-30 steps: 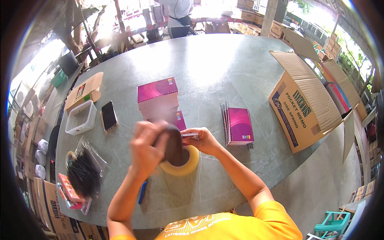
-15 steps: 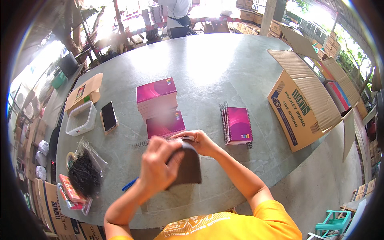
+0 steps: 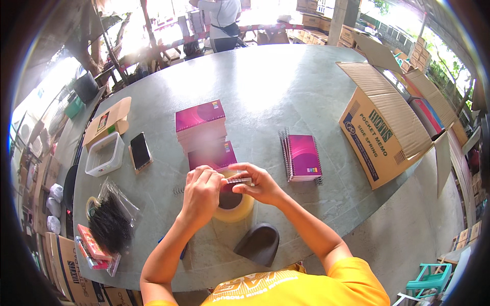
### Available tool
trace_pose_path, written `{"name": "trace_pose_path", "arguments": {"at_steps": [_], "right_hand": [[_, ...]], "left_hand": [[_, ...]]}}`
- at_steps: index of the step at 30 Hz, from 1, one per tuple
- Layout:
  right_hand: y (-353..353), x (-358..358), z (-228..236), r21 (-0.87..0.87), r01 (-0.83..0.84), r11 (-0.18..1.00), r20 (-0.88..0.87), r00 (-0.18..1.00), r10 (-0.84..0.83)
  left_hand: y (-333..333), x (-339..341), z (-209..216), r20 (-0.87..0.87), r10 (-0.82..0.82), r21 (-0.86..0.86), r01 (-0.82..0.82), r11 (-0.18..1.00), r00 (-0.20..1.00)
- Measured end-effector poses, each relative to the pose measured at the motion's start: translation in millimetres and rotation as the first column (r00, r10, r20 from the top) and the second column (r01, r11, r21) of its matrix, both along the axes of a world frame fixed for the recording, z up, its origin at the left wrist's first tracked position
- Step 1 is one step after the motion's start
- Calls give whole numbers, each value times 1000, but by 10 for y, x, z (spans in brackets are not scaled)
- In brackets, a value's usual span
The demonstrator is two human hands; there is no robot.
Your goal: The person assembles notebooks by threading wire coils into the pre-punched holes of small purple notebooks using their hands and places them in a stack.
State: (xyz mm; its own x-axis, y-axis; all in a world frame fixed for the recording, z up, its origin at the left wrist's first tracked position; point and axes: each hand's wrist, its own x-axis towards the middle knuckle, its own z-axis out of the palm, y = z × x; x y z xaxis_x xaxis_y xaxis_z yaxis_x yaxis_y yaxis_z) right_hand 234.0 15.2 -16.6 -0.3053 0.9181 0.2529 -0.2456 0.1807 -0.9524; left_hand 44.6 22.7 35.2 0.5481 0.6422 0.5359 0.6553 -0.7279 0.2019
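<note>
A memo pad (image 3: 239, 180), seen edge-on with a row of small marks along its edge, is held between my hands. My left hand (image 3: 201, 196) is closed at its left end; the fingertips hide what exactly they pinch. With thumb and fingers my right hand (image 3: 261, 184) grips the other end. Below the pad sits a wide roll of yellowish tape (image 3: 232, 214). A dark, round-ended piece (image 3: 259, 245) lies by the table's front edge. Just beyond my hands stand stacked purple memo pads (image 3: 200, 116). Part of a wire coil (image 3: 178, 190) shows beside my left hand.
More spiral-bound purple pads (image 3: 303, 158) stand to the right, before an open cardboard box (image 3: 375, 140). Leftward are a phone (image 3: 140, 152), a clear plastic tub (image 3: 104, 154), a bag of black coils (image 3: 108, 224) and a blue pen (image 3: 184, 251). Someone (image 3: 224, 23) stands beyond the table.
My left hand has let go of the dark round-ended piece, which now rests near the front edge. That hand has moved up to the memo pad. The tape roll now shows.
</note>
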Motion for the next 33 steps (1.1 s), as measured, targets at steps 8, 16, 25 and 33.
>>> {"name": "trace_pose_path", "arguments": {"at_steps": [8, 16, 25, 33], "right_hand": [[-67, 46, -128, 143, 125, 982, -69, 991, -116], [-100, 85, -112, 105, 159, 982, -79, 985, -151], [-112, 115, -53, 89, 254, 963, -163, 958, -238], [-111, 212, -147, 106, 361, 927, 264, 888, -376]], "left_hand": [[-11, 137, 92, -25, -25, 65, 27, 998, 999], [19, 275, 57, -38, -20, 102, 23, 994, 999], [121, 293, -46, -69, -23, 41, 25, 999, 997], [159, 334, -33, -56, -76, -153, 66, 986, 996]]}}
